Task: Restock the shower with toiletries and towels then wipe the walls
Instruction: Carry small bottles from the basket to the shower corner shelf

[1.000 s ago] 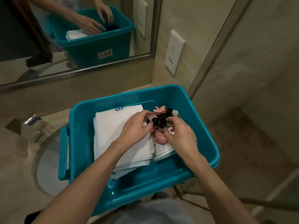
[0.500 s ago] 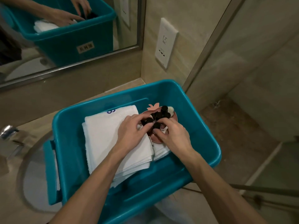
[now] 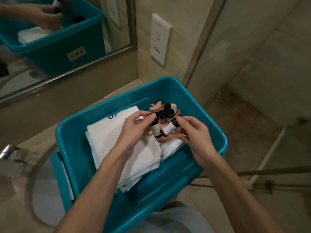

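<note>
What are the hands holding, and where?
The left hand pinches a small bottle at its dark cap; the right hand pinches a second bottle at its cap end.

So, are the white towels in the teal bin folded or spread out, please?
Folded: the white towels lie stacked in the teal bin, layered edges showing at the near side.
</note>
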`<action>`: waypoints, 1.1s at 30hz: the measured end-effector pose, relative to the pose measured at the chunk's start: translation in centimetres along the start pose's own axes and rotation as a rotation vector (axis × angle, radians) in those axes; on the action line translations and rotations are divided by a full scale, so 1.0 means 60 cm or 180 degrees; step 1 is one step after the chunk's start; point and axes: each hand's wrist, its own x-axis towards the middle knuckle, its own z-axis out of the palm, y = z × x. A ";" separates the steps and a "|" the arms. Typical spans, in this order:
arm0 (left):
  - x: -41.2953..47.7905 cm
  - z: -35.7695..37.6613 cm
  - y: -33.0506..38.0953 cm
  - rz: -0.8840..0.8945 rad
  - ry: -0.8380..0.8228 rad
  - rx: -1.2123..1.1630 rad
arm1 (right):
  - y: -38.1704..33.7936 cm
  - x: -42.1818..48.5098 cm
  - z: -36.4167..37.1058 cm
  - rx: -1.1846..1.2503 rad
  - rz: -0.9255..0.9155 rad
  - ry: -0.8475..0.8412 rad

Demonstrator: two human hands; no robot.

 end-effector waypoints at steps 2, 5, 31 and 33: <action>-0.011 0.014 0.004 -0.0099 -0.0072 -0.0063 | -0.008 -0.014 -0.003 0.0199 0.0087 0.0009; -0.028 0.038 0.013 -0.0064 -0.0263 0.0038 | -0.021 -0.032 -0.013 0.0399 0.0083 0.0048; -0.409 0.542 -0.082 0.0688 -0.2508 0.1108 | 0.060 -0.548 -0.511 0.0407 -0.0682 0.1989; -0.442 0.588 -0.095 0.0707 -0.2691 0.1154 | 0.065 -0.586 -0.551 0.0194 -0.0659 0.2110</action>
